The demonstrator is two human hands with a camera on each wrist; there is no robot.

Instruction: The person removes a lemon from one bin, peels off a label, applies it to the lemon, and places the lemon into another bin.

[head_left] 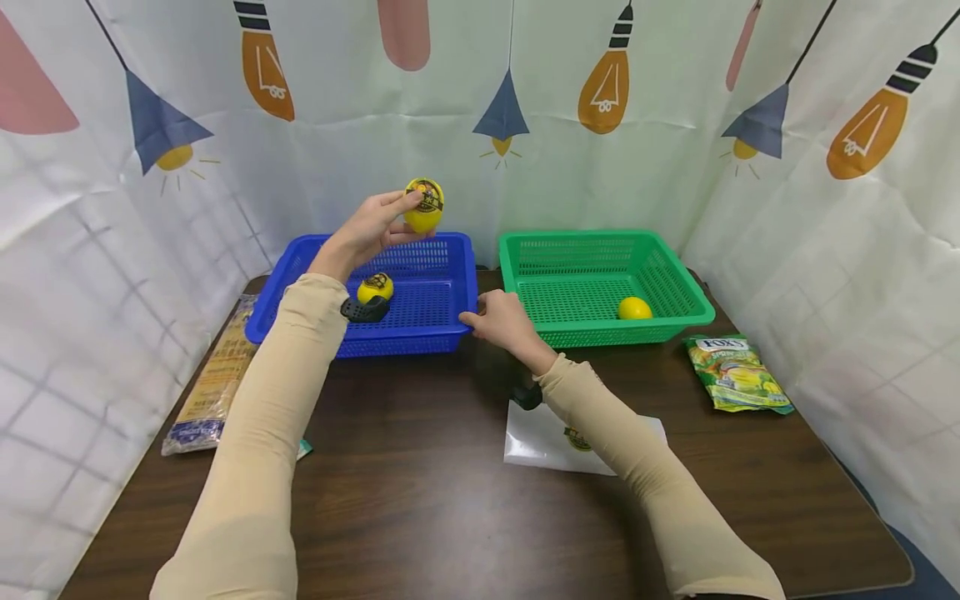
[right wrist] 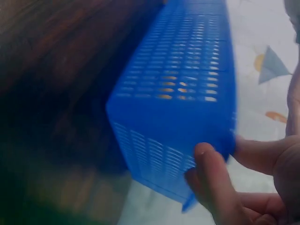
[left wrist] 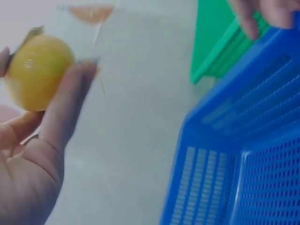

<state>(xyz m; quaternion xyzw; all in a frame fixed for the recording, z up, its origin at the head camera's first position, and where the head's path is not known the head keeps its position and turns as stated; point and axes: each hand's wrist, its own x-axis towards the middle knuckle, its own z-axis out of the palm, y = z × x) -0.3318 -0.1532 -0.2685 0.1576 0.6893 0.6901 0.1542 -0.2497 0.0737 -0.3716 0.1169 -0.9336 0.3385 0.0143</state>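
Observation:
My left hand (head_left: 369,227) holds a round yellow fruit (head_left: 424,218) with a black-and-yellow sticker above the back of the blue basket (head_left: 352,343). In the left wrist view, fingers and thumb grip that fruit (left wrist: 40,72) from its sides. Inside the blue basket lies another stickered yellow fruit (head_left: 375,287), partly hidden by the wrist strap. My right hand (head_left: 508,321) pinches the basket's front right corner; the right wrist view shows thumb and fingers (right wrist: 213,176) on either side of the blue rim (right wrist: 229,126).
A green basket (head_left: 600,336) with one plain yellow fruit (head_left: 634,308) stands at the right. Under my right forearm lies a white sticker sheet (head_left: 536,446). A Fox's candy bag (head_left: 738,375) is at the table's right edge, a long plastic-wrapped pack (head_left: 213,383) at its left.

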